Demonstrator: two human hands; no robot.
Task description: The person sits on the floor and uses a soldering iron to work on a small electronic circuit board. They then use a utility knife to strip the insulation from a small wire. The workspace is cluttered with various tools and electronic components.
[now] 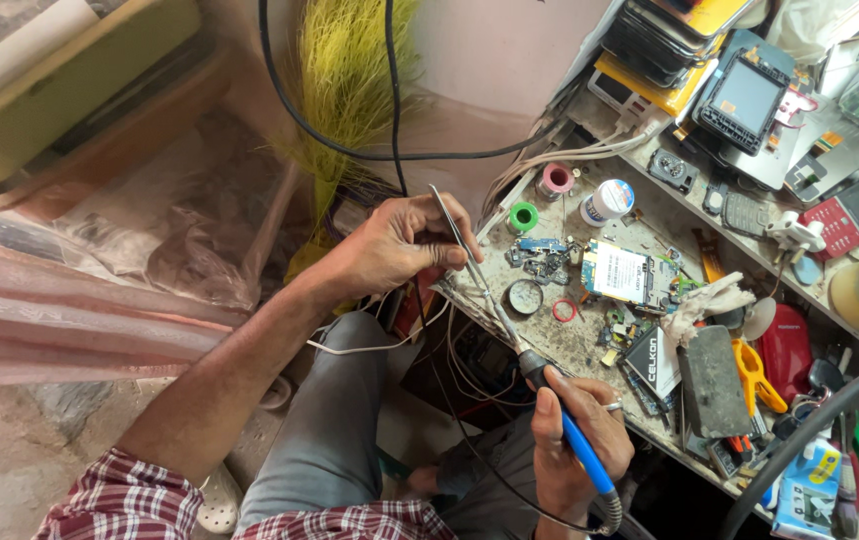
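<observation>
Your left hand pinches metal tweezers at the workbench edge, tips angled down toward your right hand. That hand grips a blue-handled soldering iron, its shaft crossing the tweezers. Just beyond the iron lies a small circuit board, with a green tape roll near your left fingertips.

Landmark: circuit board mid-bench, w/ white rectangular label on top. Up-right of it, dark phone screen in black frame, tilted. Further up, stacked yellow/black flat boxes, prob. packages. Below-right of board, small black card w/ white lettering. Far lower-right, blue/yellow pack at bench edge.
</observation>
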